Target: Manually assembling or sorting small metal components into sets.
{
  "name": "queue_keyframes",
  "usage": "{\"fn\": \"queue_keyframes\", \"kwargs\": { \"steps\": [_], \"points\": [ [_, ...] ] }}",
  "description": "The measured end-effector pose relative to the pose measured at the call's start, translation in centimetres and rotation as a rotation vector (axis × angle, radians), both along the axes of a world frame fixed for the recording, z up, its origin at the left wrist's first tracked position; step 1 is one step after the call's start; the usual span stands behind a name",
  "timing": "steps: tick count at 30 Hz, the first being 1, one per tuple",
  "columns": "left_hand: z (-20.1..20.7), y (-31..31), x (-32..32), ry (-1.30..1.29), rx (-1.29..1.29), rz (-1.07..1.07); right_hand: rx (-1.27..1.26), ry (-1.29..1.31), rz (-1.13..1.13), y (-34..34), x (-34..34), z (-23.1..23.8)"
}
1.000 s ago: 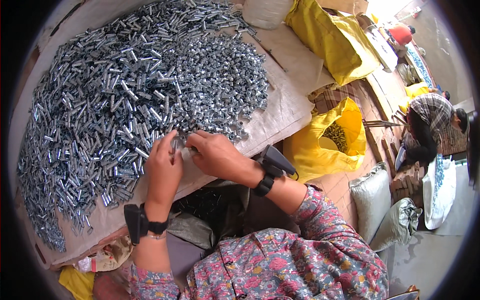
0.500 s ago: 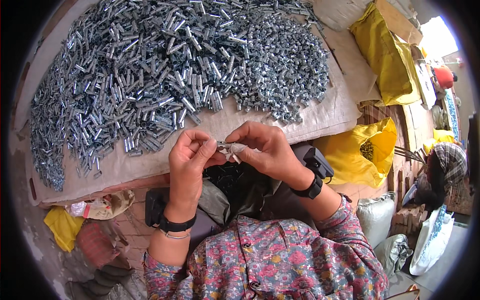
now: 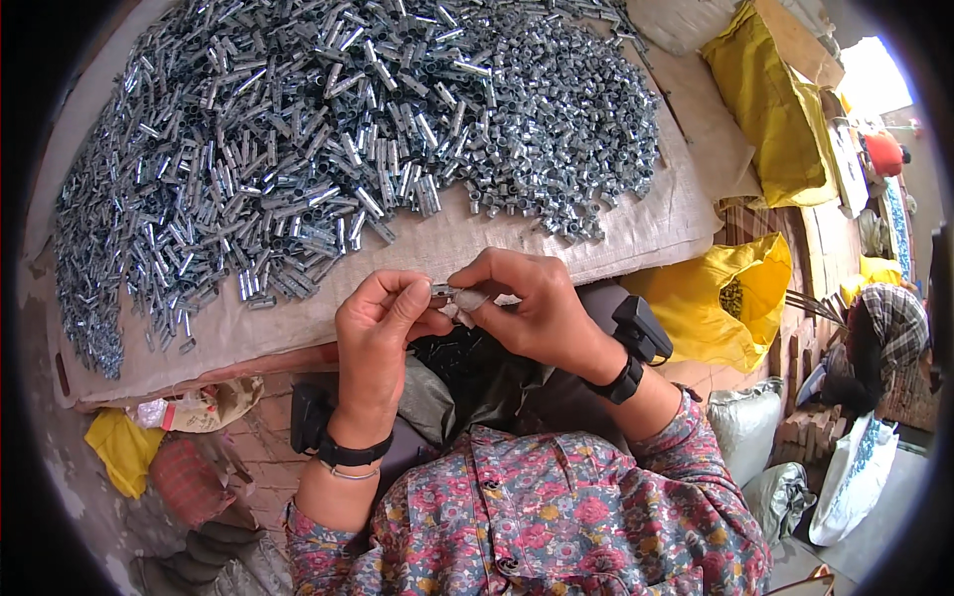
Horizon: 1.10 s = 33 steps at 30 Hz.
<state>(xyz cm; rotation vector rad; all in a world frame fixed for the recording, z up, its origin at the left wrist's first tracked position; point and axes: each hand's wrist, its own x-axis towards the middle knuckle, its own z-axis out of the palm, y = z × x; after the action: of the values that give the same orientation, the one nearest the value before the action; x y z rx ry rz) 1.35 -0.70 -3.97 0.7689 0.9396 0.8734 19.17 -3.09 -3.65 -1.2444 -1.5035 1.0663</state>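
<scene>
Between my two hands, close to the table's near edge, is a small silvery metal sleeve [image 3: 442, 291]. My left hand [image 3: 376, 310] pinches one end of it between thumb and forefinger. From the other side, the thumb and fingers of my right hand [image 3: 527, 303] close on it. A whitish wrapping [image 3: 467, 302] shows at the right fingertips and covers part of them. Beyond the hands spreads a large heap of shiny longer metal tubes [image 3: 298, 169], with shorter metal sleeves [image 3: 571, 129] piled at its right. Dark small parts [image 3: 444, 353] lie on my lap below, hard to make out.
The heap lies on a cloth-covered table [image 3: 636, 238]. An open yellow sack [image 3: 676, 318] stands right of my arm, another yellow bag [image 3: 770, 119] farther back. Grey sacks [image 3: 745, 427] and another person [image 3: 884, 338] are at the far right. A red checked bundle [image 3: 194, 477] lies lower left.
Both hands stay together at the same place with small finger shifts. The metal sleeve shows more plainly between the fingertips now. The view has tilted slightly.
</scene>
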Motion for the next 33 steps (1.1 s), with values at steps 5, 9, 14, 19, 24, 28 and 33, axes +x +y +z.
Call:
{"fn": "queue_keyframes", "kwargs": {
  "steps": [5, 9, 14, 19, 24, 28, 33],
  "points": [
    [0.2, -0.1, 0.0, 0.082, 0.032, -0.002, 0.206, -0.139, 0.053, 0.3, 0.1, -0.2],
    [0.4, -0.3, -0.3, 0.082, 0.038, -0.023, 0.249, -0.192, 0.123, 0.0, 0.4, 0.1],
    [0.4, -0.6, -1.0, 0.075, 0.032, -0.081, 0.269, -0.258, 0.18, -0.6, 0.4, 0.5],
    [0.8, -1.3, -1.8, -0.01, -0.011, -0.156, 0.098, -0.024, 0.308, -0.5, 0.9, 1.8],
    [0.8, -1.5, -2.0, -0.194, -0.153, -0.302, -0.375, 0.47, 0.555, -0.1, 1.0, 0.6],
    [0.4, -1.2, -2.5, -0.178, -0.196, -0.336, -0.515, 0.534, 0.636, 0.8, 1.0, 0.7],
    [0.8, -0.5, -2.3, 0.395, 0.179, -0.468, 0.291, -0.762, 0.15, 4.9, 2.9, -1.2]
  ]
}}
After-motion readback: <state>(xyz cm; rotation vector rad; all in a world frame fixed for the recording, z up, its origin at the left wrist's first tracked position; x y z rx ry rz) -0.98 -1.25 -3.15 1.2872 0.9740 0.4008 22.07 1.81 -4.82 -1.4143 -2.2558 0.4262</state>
